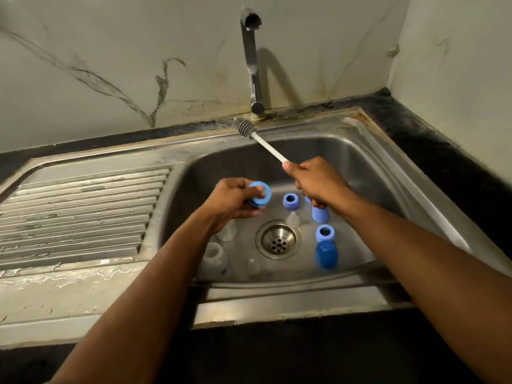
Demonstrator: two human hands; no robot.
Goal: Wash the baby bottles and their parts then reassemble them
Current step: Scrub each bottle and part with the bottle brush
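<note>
Sink point(368, 173) is taking up most of the view, its basin holding the loose bottle parts around the drain point(278, 239), likely so everything is staying within reach of the tap point(251, 59), which is showing no water running. Drainboard point(83, 212) is lying to the left, probably the place for washed pieces.

Right hand point(318, 184) is wrapping its fingers round the brush point(266, 144) handle, with the bristled head pointing up and away toward the tap base, clear of the parts; I judge it is being held ready for scrubbing. Left hand point(235, 200) is pinching a blue ring point(260, 194) above the basin, its opening turned toward the brush, seemingly so the bristles can go in. The 2 hands are apart, each clamped on its own thing.

On the right of the basin floor a dark blue bottle point(326, 254) is lying, with a collar point(324, 232) just behind it, a blue cap point(320, 213) standing further back, and another collar point(290, 201) near the middle. A clear teat point(293, 218) is sitting just behind the drain. On the left, clear bottles point(214, 256) are resting partly under the left forearm; how many, I cannot tell.

Washing seems to be at an early stage, with reassembly not yet begun
</note>
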